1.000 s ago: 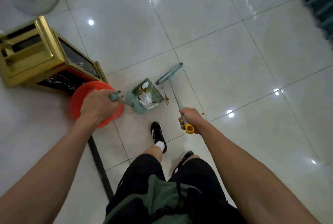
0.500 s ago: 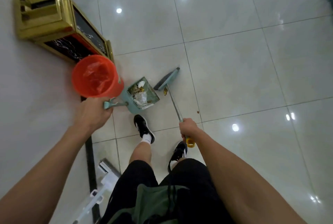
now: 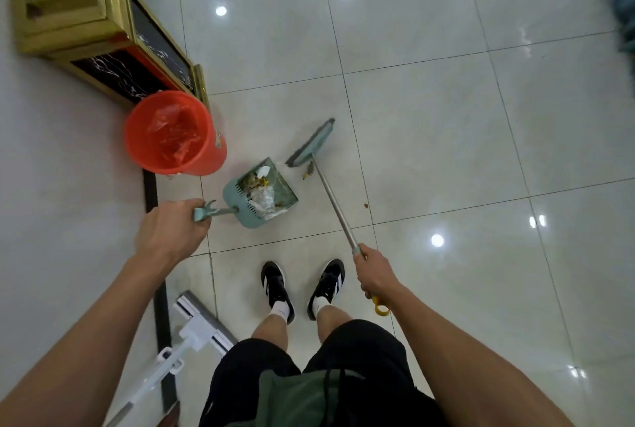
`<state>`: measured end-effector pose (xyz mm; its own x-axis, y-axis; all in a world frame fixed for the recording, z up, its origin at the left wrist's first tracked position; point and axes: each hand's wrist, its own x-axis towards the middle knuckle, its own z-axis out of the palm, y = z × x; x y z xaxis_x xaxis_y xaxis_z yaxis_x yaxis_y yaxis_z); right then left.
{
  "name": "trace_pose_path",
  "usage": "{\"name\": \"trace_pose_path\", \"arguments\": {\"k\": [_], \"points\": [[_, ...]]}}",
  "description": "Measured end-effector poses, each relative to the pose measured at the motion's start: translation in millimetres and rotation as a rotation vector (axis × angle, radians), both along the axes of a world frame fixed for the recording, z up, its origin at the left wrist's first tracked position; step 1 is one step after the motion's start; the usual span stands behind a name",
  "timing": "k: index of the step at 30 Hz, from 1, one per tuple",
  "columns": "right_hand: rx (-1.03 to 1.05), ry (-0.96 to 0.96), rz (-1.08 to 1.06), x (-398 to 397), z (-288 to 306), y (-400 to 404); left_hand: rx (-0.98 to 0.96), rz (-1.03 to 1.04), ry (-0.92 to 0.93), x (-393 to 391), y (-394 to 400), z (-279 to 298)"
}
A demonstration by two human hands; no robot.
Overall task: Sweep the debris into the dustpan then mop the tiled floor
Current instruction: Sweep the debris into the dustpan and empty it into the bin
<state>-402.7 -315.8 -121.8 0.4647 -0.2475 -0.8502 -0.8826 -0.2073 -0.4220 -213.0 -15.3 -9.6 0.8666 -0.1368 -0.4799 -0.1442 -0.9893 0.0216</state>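
Both feet now stand together; left hand (image 3: 170, 237) grips dustpan (image 3: 259, 194), right hand (image 3: 376, 272) grips broom (image 3: 311, 143), scrap (image 3: 308, 171) lying just right of the pan's mouth.

Orange bin (image 3: 173, 133) beside gold stand (image 3: 74, 11).

Both arms reach forward and down, apart.
Left hand (image 3: 170, 232) grips a handle, knuckles up; right hand (image 3: 376, 270) curls round a pole.

bare forearms, black shorts (image 3: 247, 378), green top (image 3: 295, 395), black-and-white trainers (image 3: 276, 286), white socks (image 3: 279, 308)
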Motion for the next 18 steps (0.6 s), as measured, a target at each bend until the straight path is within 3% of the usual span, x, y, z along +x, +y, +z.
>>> {"name": "trace_pose_path", "arguments": {"k": [4, 10, 18], "points": [[-0.012, -0.073, 0.027, 55.8, -14.4, 3.8, -0.019, 0.033, 0.014, -4.3, 5.6, -1.8], [0.055, -0.004, 0.027, 136.3, -45.1, 10.9, -0.035, 0.069, 0.028, -3.6, 10.3, -16.0], [0.029, 0.114, 0.045, 59.9, -42.8, 28.3, -0.033, -0.093, 0.033, 3.1, 16.9, -26.7]]}}
